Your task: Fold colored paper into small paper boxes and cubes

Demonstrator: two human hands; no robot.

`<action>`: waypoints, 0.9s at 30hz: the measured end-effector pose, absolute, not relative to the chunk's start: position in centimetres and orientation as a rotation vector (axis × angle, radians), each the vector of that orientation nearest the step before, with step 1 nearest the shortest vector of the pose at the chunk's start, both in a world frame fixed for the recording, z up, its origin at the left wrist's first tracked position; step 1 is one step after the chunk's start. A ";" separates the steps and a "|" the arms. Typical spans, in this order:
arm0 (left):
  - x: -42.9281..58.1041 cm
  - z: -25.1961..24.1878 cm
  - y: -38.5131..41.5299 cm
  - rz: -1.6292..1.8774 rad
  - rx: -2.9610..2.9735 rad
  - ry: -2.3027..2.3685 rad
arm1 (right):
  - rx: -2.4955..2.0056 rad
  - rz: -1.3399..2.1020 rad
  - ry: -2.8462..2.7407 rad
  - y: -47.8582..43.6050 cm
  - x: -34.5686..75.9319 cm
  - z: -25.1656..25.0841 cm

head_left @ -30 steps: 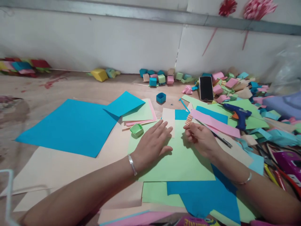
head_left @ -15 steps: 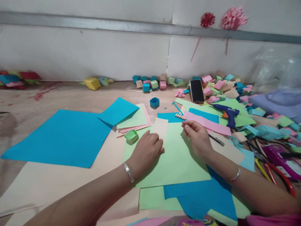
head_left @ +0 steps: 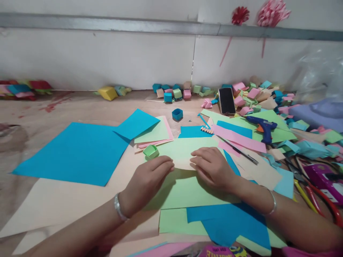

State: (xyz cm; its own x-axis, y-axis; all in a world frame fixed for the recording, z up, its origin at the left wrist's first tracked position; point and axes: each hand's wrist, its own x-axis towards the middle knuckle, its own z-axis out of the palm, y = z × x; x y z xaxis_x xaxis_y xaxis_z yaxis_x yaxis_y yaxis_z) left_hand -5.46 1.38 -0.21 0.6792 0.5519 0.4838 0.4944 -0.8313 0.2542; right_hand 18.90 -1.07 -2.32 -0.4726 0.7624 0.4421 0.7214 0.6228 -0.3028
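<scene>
Over a light green paper sheet (head_left: 198,194), a pale cream paper strip (head_left: 182,163) spans the gap between my two hands, slightly bowed. Its left end is pinched in my left hand (head_left: 151,178), fingers pressed together. My right hand (head_left: 214,167) grips the other end, its fingers curled in toward the left. The ends themselves are hidden by the fingers. Just beyond my left hand sits a small light green paper box (head_left: 150,152). A blue paper box (head_left: 177,114) stands farther back, and a black pen (head_left: 239,151) lies beyond my right hand.
Large blue sheets (head_left: 72,153) lie at the left. To the right are a glue gun (head_left: 264,127), a phone (head_left: 226,101), pliers (head_left: 308,196), a purple tool (head_left: 324,182) and a heap of paper boxes (head_left: 254,94). More boxes (head_left: 177,94) line the wall.
The cream strip, earlier lying on the green sheet, is now lifted between both hands. My left hand has shifted left and my right hand has come lower and inward, uncovering the pen.
</scene>
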 end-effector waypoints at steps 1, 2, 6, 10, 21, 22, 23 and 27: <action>-5.9 -0.5 1.2 0.875 2.745 0.907 | -1.119 0.101 -2.340 -1.2 18.8 -2.3; -6.3 -0.7 1.0 0.885 2.711 0.936 | -1.080 0.102 -2.379 -1.4 18.7 -2.3; -7.0 -1.4 0.2 0.867 2.598 0.990 | -1.087 0.033 -2.454 -1.6 18.5 -3.0; -7.0 -1.3 0.1 0.829 2.504 0.999 | -1.177 -0.001 -2.458 -1.5 18.7 -3.4; -6.8 -1.8 0.2 0.569 2.477 1.083 | -1.169 0.498 -2.373 -1.3 19.6 -2.2; -6.7 -1.7 0.2 0.534 2.456 1.105 | -1.188 0.531 -2.355 -1.3 19.7 -2.2; -6.7 -1.7 0.2 0.508 2.441 1.123 | -1.210 0.551 -2.340 -1.3 19.8 -2.3; -6.5 -2.0 0.4 0.464 2.431 1.191 | -1.295 0.529 -2.291 -1.3 19.4 -2.7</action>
State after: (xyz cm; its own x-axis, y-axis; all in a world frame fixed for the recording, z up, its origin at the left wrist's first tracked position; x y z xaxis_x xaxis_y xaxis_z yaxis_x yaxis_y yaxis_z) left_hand -6.52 0.40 -1.97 0.5836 0.8030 0.1206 0.6732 -0.5615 0.4812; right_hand 19.44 -1.31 -2.66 -0.4560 0.8680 0.1965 0.6941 0.4851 -0.5319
